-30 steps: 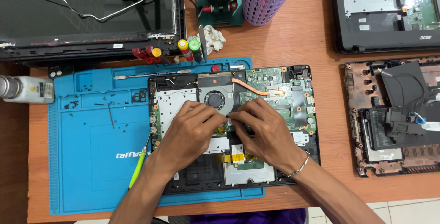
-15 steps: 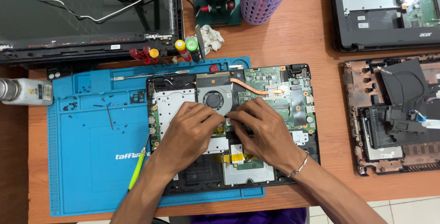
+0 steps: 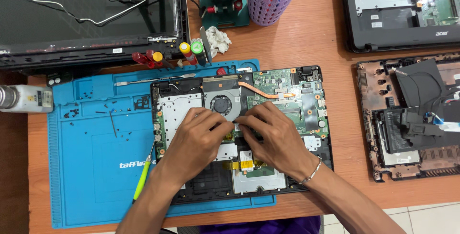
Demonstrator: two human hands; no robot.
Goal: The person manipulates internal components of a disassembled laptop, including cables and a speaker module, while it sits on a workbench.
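Both the left hand [image 3: 199, 140] and right hand [image 3: 273, 138] pinch a small, easily broken part inside the open laptop [image 3: 239, 133], best held by its edges

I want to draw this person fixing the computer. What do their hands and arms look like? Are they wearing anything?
Both arms are bare, with no sleeves and no gloves. The right hand has a thin silver bracelet around its wrist. The left hand wears nothing that shows.

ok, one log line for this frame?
left hand: on opened laptop | right hand: same spot, below fan | blue mat underneath
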